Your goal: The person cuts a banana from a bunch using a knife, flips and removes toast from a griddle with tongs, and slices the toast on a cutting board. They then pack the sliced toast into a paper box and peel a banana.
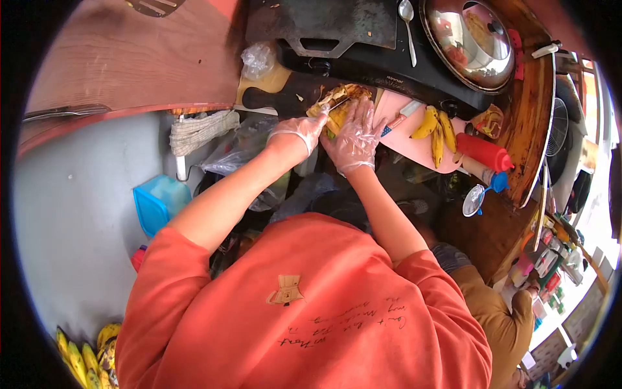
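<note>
On a dark wooden board [272,97] lies a browned, yellowish folded food piece [338,117]. My left hand [301,131], in a clear plastic glove, is closed at the food's left side; a thin utensil, perhaps a knife, runs from its fingers over the food. My right hand [356,136], gloved too, lies on the food's right part with its fingers stretched out. Right of it, a knife [403,117] with a blue patterned handle end and several small bananas [437,133] rest on a pink board [402,141].
Behind the boards stands a black stove [382,71] with a griddle [324,19], a spoon [409,32] and a lidded pan [468,42]. A red bottle [483,152] lies at the right. A co-worker in brown [495,318] is at the lower right.
</note>
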The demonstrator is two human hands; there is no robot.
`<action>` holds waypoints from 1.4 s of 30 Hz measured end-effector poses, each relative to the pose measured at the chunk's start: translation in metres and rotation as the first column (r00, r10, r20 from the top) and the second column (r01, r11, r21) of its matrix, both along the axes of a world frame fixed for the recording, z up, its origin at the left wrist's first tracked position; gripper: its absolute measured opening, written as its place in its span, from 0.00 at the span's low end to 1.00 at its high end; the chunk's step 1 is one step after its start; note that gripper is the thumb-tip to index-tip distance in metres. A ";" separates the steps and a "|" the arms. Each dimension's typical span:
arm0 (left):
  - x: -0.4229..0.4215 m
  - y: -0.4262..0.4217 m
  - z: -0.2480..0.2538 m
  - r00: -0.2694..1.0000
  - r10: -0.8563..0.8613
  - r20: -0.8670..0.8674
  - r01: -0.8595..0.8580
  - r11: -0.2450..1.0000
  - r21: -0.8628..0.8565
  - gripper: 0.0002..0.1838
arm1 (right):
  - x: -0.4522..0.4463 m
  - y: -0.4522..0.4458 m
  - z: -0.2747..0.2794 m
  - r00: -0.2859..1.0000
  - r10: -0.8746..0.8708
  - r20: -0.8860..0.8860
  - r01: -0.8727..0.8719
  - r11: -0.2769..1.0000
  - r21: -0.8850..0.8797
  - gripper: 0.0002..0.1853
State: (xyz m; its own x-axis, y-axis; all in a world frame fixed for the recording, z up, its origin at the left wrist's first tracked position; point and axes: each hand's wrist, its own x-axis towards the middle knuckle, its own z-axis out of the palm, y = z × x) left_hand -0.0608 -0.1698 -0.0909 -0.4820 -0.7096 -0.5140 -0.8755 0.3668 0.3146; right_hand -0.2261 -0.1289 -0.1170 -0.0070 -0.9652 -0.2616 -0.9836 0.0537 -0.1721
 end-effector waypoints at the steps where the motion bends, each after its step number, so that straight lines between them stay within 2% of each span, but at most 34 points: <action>1: 0.001 0.001 0.001 1.000 -0.024 -0.004 0.023 1.000 -0.008 0.32 | 0.001 0.001 -0.001 1.000 -0.004 0.000 0.004 1.000 0.016 0.59; 5: 0.023 0.023 -0.053 0.997 0.024 -0.075 -0.027 0.999 -0.037 0.38 | 0.002 0.003 -0.013 0.999 -0.004 -0.043 0.003 1.000 -0.016 0.60; 7: 0.028 0.028 -0.066 0.985 -0.072 -0.154 0.036 0.974 -0.223 0.37 | 0.002 0.005 -0.015 0.999 0.013 -0.052 -0.014 1.000 -0.005 0.60; 8: 0.029 0.032 -0.073 0.985 -0.072 -0.159 0.037 0.976 -0.215 0.37 | 0.002 0.006 -0.015 0.998 0.012 -0.057 -0.012 1.000 0.004 0.60; 11: 0.027 0.031 -0.076 0.996 -0.075 -0.047 0.064 0.977 -0.202 0.39 | 0.002 0.003 -0.016 0.999 0.002 -0.036 -0.002 1.000 0.011 0.59; 15: 0.028 0.035 -0.077 0.997 -0.047 -0.056 0.034 0.976 -0.214 0.41 | 0.006 0.003 -0.009 0.999 0.000 -0.035 0.002 0.999 0.050 0.59; 20: 0.025 0.022 -0.061 0.995 -0.006 -0.104 -0.004 0.995 -0.097 0.41 | 0.003 0.000 -0.002 0.995 0.028 -0.094 -0.019 0.995 0.100 0.61; 24: 0.023 0.030 -0.060 0.989 0.035 -0.144 -0.056 0.988 -0.142 0.40 | 0.004 0.001 -0.007 0.998 0.008 -0.054 -0.003 0.996 0.087 0.62; 26: 0.020 0.024 -0.036 0.999 0.028 -0.038 -0.031 0.995 -0.097 0.39 | 0.001 0.002 -0.008 0.998 0.005 -0.068 -0.002 0.999 0.036 0.63; 28: 0.028 0.031 -0.043 0.999 0.022 -0.026 -0.024 0.998 -0.067 0.40 | 0.000 0.005 -0.010 0.998 -0.002 -0.058 0.003 1.000 0.013 0.64; 30: 0.035 0.036 -0.068 0.998 -0.005 -0.058 -0.002 0.993 -0.119 0.40 | 0.003 0.003 -0.014 0.999 -0.037 0.019 0.039 0.995 -0.087 0.65; 31: 0.035 0.039 -0.074 0.996 -0.024 -0.086 0.006 0.978 -0.210 0.39 | 0.004 0.003 -0.012 0.999 -0.034 0.023 0.036 0.996 -0.086 0.65; 34: 0.037 0.040 -0.081 0.986 -0.024 -0.166 -0.018 0.968 -0.249 0.41 | 0.002 0.003 -0.011 0.999 0.005 -0.032 -0.006 0.999 -0.044 0.65; 35: 0.040 0.044 -0.079 0.985 -0.021 -0.171 -0.021 0.970 -0.243 0.41 | 0.001 0.004 -0.014 1.000 -0.004 -0.015 0.003 0.999 -0.054 0.64; 37: 0.043 0.036 -0.056 0.999 0.026 -0.043 -0.030 0.996 -0.081 0.41 | -0.002 0.001 -0.015 1.000 -0.014 0.002 0.014 0.997 -0.081 0.64; 40: 0.040 0.038 -0.071 0.993 0.012 -0.114 -0.031 0.986 -0.164 0.41 | 0.002 0.003 -0.015 0.999 -0.033 -0.004 0.033 0.999 -0.040 0.64; 42: 0.041 0.041 -0.063 0.994 0.043 -0.099 -0.055 0.991 -0.124 0.40 | 0.000 0.003 -0.015 0.998 -0.012 -0.062 0.012 1.000 -0.001 0.63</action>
State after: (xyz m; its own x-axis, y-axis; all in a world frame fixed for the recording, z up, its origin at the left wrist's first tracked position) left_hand -0.0196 -0.1285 -0.1542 -0.4874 -0.7900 -0.3720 -0.8617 0.3661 0.3514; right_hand -0.2260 -0.1260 -0.1325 -0.0346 -0.9650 -0.2599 -0.9917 0.0655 -0.1110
